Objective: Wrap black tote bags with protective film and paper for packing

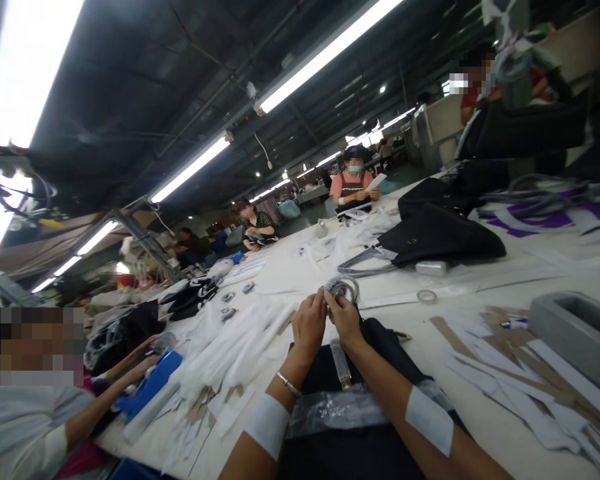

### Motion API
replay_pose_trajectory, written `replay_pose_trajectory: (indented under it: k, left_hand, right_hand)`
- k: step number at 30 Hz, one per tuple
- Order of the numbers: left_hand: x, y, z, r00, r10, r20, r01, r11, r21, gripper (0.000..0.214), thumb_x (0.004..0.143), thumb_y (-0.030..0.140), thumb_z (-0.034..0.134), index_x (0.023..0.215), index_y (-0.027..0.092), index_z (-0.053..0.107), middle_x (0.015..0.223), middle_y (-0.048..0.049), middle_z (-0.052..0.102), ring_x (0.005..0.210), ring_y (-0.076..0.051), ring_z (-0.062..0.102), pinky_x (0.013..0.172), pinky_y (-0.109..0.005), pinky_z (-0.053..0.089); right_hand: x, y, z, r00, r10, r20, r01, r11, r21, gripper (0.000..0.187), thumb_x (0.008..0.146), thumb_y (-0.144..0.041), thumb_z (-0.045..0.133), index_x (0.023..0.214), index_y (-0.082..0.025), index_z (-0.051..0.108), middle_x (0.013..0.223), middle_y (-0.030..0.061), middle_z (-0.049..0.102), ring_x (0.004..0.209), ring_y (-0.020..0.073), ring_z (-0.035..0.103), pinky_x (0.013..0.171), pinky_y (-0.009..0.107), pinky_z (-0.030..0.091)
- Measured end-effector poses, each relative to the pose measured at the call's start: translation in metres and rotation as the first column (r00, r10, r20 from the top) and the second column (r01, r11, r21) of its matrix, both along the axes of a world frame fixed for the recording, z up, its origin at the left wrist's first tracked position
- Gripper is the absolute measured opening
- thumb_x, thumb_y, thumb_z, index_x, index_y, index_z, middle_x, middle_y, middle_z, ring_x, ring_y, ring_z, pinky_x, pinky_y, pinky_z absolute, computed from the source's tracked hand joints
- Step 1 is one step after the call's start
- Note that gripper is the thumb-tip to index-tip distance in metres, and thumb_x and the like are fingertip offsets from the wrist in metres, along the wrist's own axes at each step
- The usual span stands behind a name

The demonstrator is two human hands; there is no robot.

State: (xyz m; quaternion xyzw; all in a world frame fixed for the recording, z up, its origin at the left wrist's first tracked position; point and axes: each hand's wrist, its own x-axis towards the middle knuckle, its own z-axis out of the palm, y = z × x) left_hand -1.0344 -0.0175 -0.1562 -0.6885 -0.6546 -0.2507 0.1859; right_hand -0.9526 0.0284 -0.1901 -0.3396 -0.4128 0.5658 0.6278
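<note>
Head view: grey coil (341, 285) sits in right grip (345, 321).

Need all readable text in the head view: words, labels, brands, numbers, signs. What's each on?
None can be read.
Gold-coloured marks on the black fabric piece beyond the grey coil: too small and blurred to read.
Blue marking among the white and brown strips at right: too small to read.
Grey coil: no lettering can be made out.
</note>
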Motion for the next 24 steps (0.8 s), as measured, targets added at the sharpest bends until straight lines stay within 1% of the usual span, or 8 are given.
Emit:
replay_pose_trajectory:
  k: [2,4,7,9,12,16,20,24]
  left_hand:
    - [-0.003,-0.001,-0.003,0.994,-0.056,0.093,0.056,0.998,0.005,0.043,0.099,0.032,0.037,0.140,0.024,0.046,0.122,-0.0099,0.062,0.111,-0.023,0.058,0.093,-0.033,0.045]
    - [-0.010,0.002,-0.005,0.960,-0.129,0.248,0.134,0.991,-0.005,0.043,0.099,0.032,0.035,0.138,0.022,0.048,0.126,-0.0104,0.062,0.116,-0.024,0.056,0.100,-0.037,0.041]
    - [-0.021,0.009,-0.003,0.826,-0.201,0.526,0.249,0.968,-0.021,0.041,0.096,0.037,0.040,0.128,0.021,0.058,0.125,-0.0092,0.063,0.119,-0.025,0.055,0.104,-0.041,0.038]
    - [-0.027,0.011,0.004,0.727,-0.197,0.657,0.286,0.958,-0.029,0.039,0.091,0.043,0.049,0.119,0.021,0.064,0.121,-0.0083,0.066,0.117,-0.026,0.057,0.102,-0.040,0.040]
    - [-0.031,0.006,0.017,0.658,-0.157,0.736,0.335,0.937,-0.099,0.042,0.083,0.051,0.060,0.107,0.018,0.068,0.105,-0.0088,0.070,0.102,-0.026,0.062,0.092,-0.037,0.045]
    - [-0.032,-0.007,0.030,0.568,-0.143,0.810,0.423,0.895,-0.139,0.049,0.079,0.054,0.064,0.110,0.015,0.065,0.091,-0.0066,0.070,0.086,-0.022,0.063,0.078,-0.032,0.048]
    - [-0.035,-0.016,0.026,0.449,-0.177,0.876,0.401,0.916,-0.021,0.053,0.078,0.055,0.065,0.113,0.015,0.063,0.095,-0.0065,0.069,0.084,-0.020,0.063,0.073,-0.029,0.049]
    - [-0.035,-0.020,0.015,0.355,-0.206,0.912,0.357,0.931,0.071,0.052,0.075,0.054,0.068,0.111,0.015,0.066,0.105,-0.0085,0.069,0.097,-0.023,0.062,0.082,-0.032,0.049]
  right_hand:
    - [0.000,-0.001,-0.001,1.000,-0.017,0.014,0.017,1.000,0.006,0.043,0.070,-0.063,0.062,0.069,-0.020,0.064,0.056,-0.0016,0.060,0.057,0.0165,0.058,0.053,0.026,0.043]
    - [0.000,-0.003,0.000,0.999,-0.030,0.025,0.029,0.999,0.020,0.042,0.071,-0.061,0.061,0.073,-0.019,0.067,0.063,-0.0003,0.064,0.064,0.0174,0.060,0.057,0.026,0.045]
    - [-0.002,-0.005,0.002,0.999,-0.034,0.035,0.033,0.999,0.043,0.044,0.075,-0.059,0.058,0.081,-0.018,0.070,0.069,0.0007,0.065,0.066,0.0170,0.059,0.059,0.025,0.045]
    - [-0.003,-0.007,0.002,0.999,-0.026,0.044,0.024,0.998,0.058,0.047,0.077,-0.059,0.055,0.087,-0.016,0.071,0.068,0.0008,0.064,0.063,0.0158,0.058,0.057,0.025,0.044]
    - [-0.003,-0.009,0.004,0.998,0.002,0.069,-0.007,0.997,0.081,0.051,0.080,-0.059,0.052,0.093,-0.014,0.071,0.065,0.0004,0.062,0.058,0.0137,0.054,0.054,0.024,0.043]
    - [-0.002,-0.013,0.009,0.991,0.051,0.126,-0.066,0.990,0.121,0.053,0.083,-0.059,0.050,0.096,-0.013,0.072,0.063,0.0003,0.061,0.057,0.0125,0.053,0.052,0.023,0.042]
    - [0.002,-0.019,0.018,0.968,0.078,0.237,-0.122,0.977,0.176,0.049,0.085,-0.059,0.051,0.094,-0.016,0.072,0.063,-0.0006,0.062,0.058,0.0122,0.054,0.054,0.021,0.042]
    - [0.015,-0.024,0.028,0.911,0.108,0.397,-0.205,0.956,0.211,0.043,0.087,-0.056,0.054,0.084,-0.017,0.072,0.058,-0.0016,0.062,0.048,0.0100,0.053,0.053,0.022,0.040]
